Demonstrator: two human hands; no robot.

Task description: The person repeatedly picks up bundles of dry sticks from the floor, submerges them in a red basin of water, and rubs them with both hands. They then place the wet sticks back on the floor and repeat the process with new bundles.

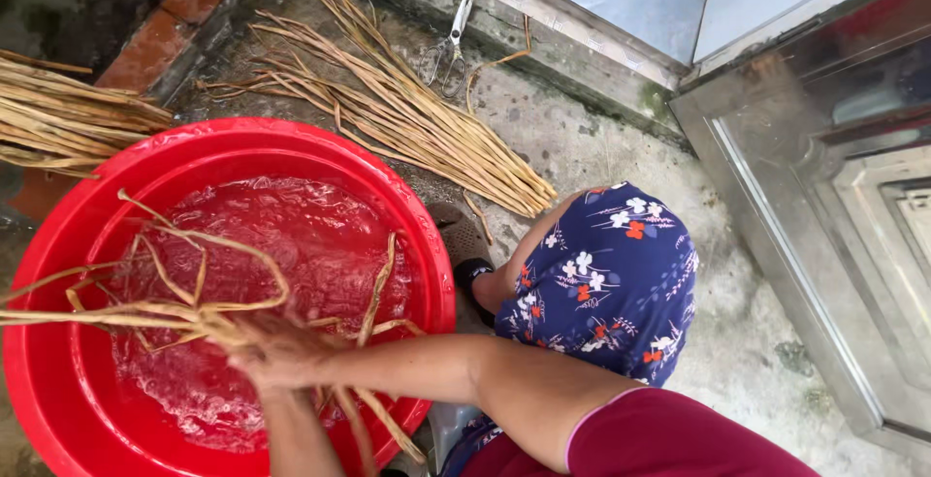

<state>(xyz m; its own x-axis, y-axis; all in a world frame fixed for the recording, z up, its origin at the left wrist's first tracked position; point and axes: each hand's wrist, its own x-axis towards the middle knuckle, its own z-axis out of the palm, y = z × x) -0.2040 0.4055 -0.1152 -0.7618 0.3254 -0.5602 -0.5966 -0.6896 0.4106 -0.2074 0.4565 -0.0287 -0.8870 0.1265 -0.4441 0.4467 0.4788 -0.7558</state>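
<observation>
both hands are together over the red basin point(58, 244) of water; the right hand point(281, 353) is closed on a bunch of wet straw stalks point(175, 314). the left hand point(264, 395) is mostly hidden under it, so its grip cannot be told. more dry stalks point(417, 118) lie on the concrete floor point(601, 147) beside scissors point(448, 46).

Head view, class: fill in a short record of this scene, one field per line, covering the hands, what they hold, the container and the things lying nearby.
hands: right hand grips wet straw-coloured stalks; left hand hidden beneath it
container: red plastic basin holding water
dry stalks: bundle on concrete beyond the basin
second pile: stalks at far left
tool: scissors by the step
clothing: blue floral trousers
</observation>
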